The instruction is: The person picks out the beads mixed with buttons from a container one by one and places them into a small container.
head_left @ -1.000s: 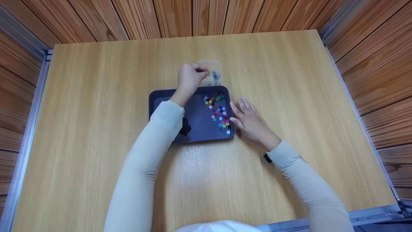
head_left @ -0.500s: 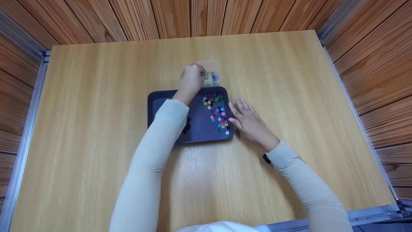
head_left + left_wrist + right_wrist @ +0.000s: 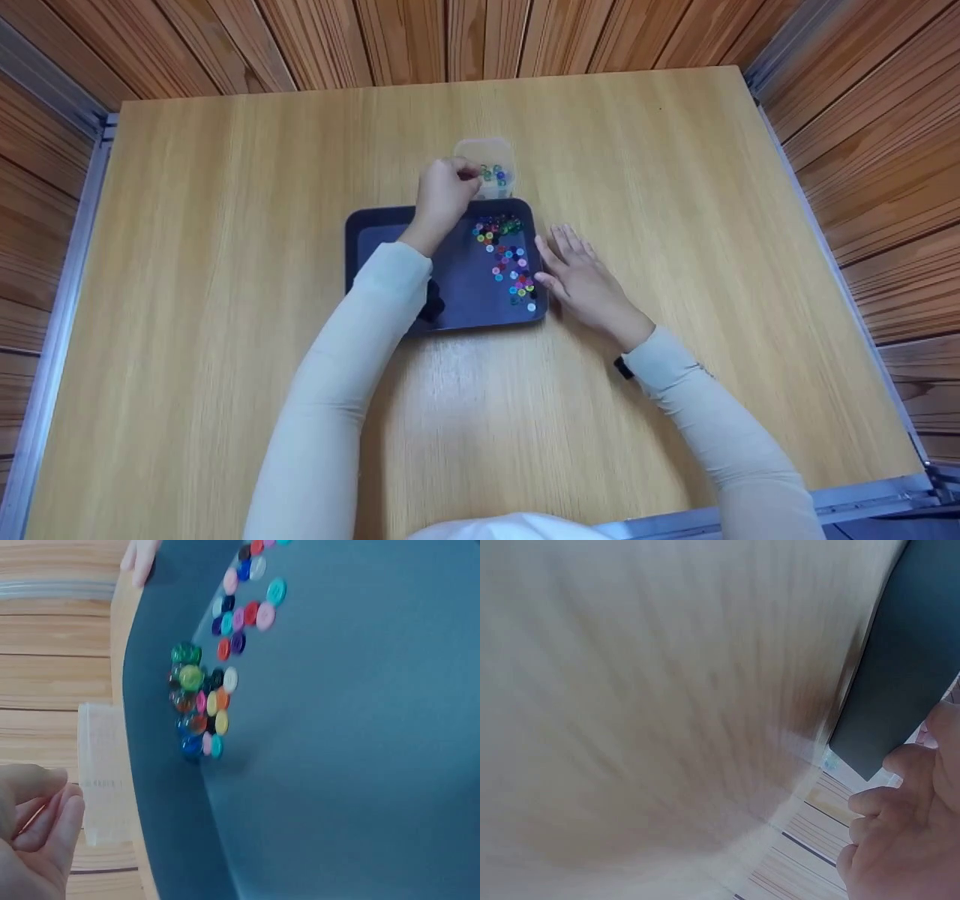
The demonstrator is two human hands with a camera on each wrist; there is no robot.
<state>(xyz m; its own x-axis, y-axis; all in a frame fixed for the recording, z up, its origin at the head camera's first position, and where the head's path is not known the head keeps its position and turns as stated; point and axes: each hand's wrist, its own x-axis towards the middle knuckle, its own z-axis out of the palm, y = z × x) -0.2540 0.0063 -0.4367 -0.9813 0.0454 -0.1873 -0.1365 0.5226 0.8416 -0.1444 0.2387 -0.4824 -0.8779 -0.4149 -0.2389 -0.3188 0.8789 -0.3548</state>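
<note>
My left hand (image 3: 442, 191) hovers by the left side of a small clear plastic container (image 3: 484, 148), fingertips over its edge. In the left wrist view its thumb and fingers curl loosely with a small gap and nothing visible between them. Several glass marbles (image 3: 500, 175) lie inside the container. A dark blue tray (image 3: 469, 307) stands just in front, holding colourful buttons (image 3: 251, 613) along its right side and glass marbles (image 3: 191, 677) at the far right corner. My right hand (image 3: 589, 289) lies with fingers spread, thumb and forefinger against the tray's right edge.
The wooden table (image 3: 675, 187) extends around the tray on all sides. Wood-panelled walls (image 3: 420, 41) and metal rails (image 3: 52, 337) border it. A black shape (image 3: 431, 304) shows beside the left sleeve, over the tray's near left part.
My left hand dipped into the container and let go of a marble, then rose slightly; more marbles show in the container now. The right hand stays in place at the tray.
</note>
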